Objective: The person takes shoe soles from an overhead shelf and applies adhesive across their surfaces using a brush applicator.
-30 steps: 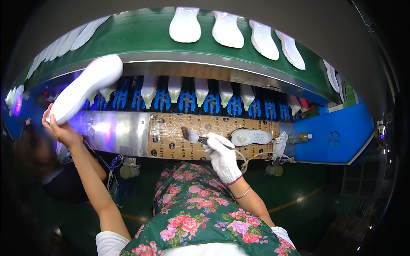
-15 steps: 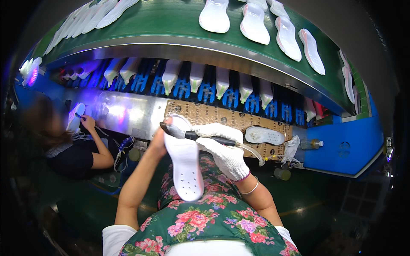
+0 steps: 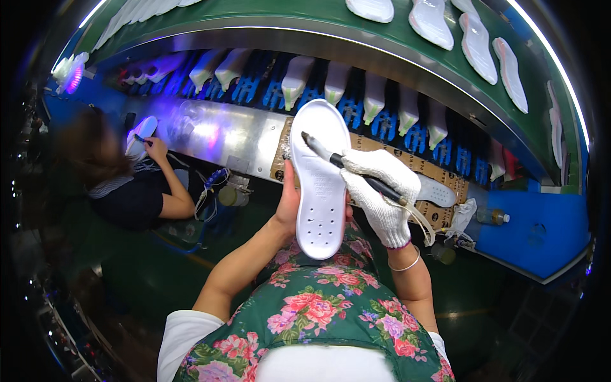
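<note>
I have the bare left hand (image 3: 289, 207) gripping a sole (image 3: 318, 184) from beneath by its sides, raised across the near edge of the worktop (image 3: 251, 135), and the gloved right hand (image 3: 384, 191) closed around a brush (image 3: 326, 153), its bristles at the sole's far, wide end, contact hard to tell. I judge the brushing step to be in hand, so my next move calls for a steady left grip and light, even strokes toward the rim. Beyond, a second sole (image 3: 436, 190) lies on cardboard (image 3: 279, 162) toward the worktop's right end.
</note>
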Available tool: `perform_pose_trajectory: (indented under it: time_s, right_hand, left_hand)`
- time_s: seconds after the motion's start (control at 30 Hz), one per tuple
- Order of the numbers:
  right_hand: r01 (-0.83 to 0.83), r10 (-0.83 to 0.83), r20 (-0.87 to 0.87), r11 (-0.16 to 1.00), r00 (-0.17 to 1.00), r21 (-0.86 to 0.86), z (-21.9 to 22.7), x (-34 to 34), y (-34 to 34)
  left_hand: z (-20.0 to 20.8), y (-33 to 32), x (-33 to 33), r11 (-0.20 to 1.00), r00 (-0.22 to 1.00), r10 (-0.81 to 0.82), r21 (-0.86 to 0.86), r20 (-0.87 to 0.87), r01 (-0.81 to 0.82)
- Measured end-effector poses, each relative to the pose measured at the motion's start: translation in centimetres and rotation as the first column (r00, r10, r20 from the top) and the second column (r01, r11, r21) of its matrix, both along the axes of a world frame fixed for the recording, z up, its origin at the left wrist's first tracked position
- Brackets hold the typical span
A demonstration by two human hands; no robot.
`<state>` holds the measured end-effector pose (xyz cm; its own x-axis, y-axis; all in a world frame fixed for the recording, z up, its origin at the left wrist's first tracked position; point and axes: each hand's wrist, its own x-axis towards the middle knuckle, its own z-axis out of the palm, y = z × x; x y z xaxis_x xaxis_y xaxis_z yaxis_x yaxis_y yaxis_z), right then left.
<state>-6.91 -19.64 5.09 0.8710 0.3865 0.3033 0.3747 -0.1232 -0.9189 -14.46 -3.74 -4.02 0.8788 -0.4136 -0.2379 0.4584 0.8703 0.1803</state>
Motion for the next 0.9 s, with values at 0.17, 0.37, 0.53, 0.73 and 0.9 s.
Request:
perform_pose_trajectory:
  time_s: [0.17,0.37,0.53,0.73,0.9]
  right_hand:
    - [0.092,-0.060,0.367,0.993,0.928,-0.069,-0.2,1.8,1.1]
    - [0.174,-0.006,0.604,0.960,0.797,-0.219,-0.1,1.3,2.1]
    - [-0.047,0.070,0.327,0.996,0.942,-0.079,-0.2,0.2,2.3]
    - [0.100,-0.088,0.381,0.995,0.920,-0.012,-0.9,1.1,2.5]
    - [-0.085,0.078,0.293,0.996,0.953,0.014,-0.4,0.4,2.9]
  left_hand:
    - [0.9,-0.8,0.7,0.978,0.995,0.081,0.189,0.063,-0.092]
    - [-0.8,-1.3,0.4,0.876,0.984,0.059,0.465,0.170,-0.133]
    - [-0.4,0.0,1.2,0.893,0.978,0.123,0.411,0.169,-0.184]
    - [-0.4,0.2,1.5,0.888,0.970,0.122,0.413,0.210,-0.201]
    - [-0.5,1.1,2.2,0.923,0.974,0.218,0.312,0.064,-0.227]
